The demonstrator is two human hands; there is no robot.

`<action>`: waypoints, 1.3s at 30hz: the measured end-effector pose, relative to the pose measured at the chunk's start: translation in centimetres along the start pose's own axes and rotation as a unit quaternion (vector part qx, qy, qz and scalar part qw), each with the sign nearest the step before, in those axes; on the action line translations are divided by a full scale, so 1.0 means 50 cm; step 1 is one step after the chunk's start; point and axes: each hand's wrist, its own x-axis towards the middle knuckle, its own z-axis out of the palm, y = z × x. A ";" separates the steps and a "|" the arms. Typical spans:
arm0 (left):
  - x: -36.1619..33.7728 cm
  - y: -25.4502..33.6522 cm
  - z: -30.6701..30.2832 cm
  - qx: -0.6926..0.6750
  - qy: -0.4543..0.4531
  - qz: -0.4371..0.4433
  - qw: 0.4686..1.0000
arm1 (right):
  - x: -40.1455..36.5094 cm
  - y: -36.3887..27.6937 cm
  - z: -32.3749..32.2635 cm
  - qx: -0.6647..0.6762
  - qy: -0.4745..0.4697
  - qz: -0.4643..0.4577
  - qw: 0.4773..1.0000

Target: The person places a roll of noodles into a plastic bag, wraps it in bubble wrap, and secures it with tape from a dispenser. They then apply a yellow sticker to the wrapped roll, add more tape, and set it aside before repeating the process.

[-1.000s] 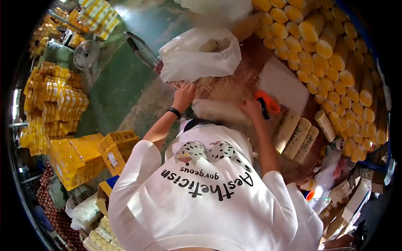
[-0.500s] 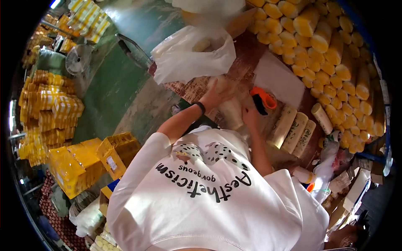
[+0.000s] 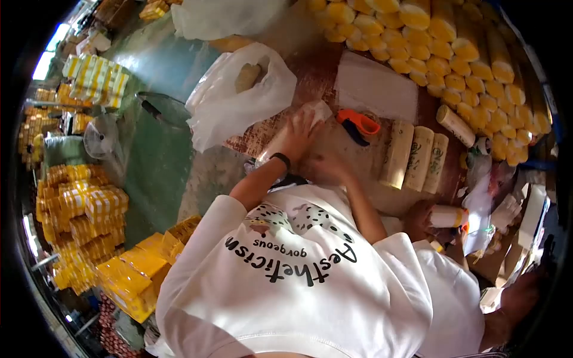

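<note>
My left hand [image 3: 298, 136], below a dark wristband, lies with fingers spread on a pale, plastic-wrapped roll [image 3: 279, 144] on the worn red-brown table [image 3: 310, 77]. Close to its right is my right hand [image 3: 325, 167], smeared by motion; its fingers and anything in them cannot be made out. An orange tape dispenser [image 3: 365, 123] with a dark part lies right of the hands. Beyond it, wrapped pale rolls with green lettering [image 3: 419, 156] lie side by side. A white plastic bag [image 3: 221, 110] with a brownish item inside sits beyond my left hand.
A white sheet [image 3: 376, 86] lies on the table's far part. Many yellow-ended rolls [image 3: 441, 48] are stacked at upper right. Another person's hand [image 3: 418, 221] is near a roll with an orange end [image 3: 447, 216]. Yellow taped boxes [image 3: 134, 274] and a fan [image 3: 101, 137] stand left.
The view has shifted, so the table items appear further left and the rolls higher. The wrapped roll under my hands now lies at a different slant. Another person's hand has appeared at right.
</note>
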 end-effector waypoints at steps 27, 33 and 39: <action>-0.124 -0.141 -0.419 -0.440 0.311 0.091 0.837 | -0.137 -0.057 -0.122 -0.173 0.438 -0.420 0.776; -0.180 -0.097 -0.431 -0.436 0.280 0.052 0.854 | -0.161 -0.118 -0.093 -0.157 0.400 -0.427 0.795; -0.204 -0.110 -0.311 -0.809 0.077 -0.290 0.505 | -0.204 -0.156 -0.028 -0.125 0.297 -0.370 0.871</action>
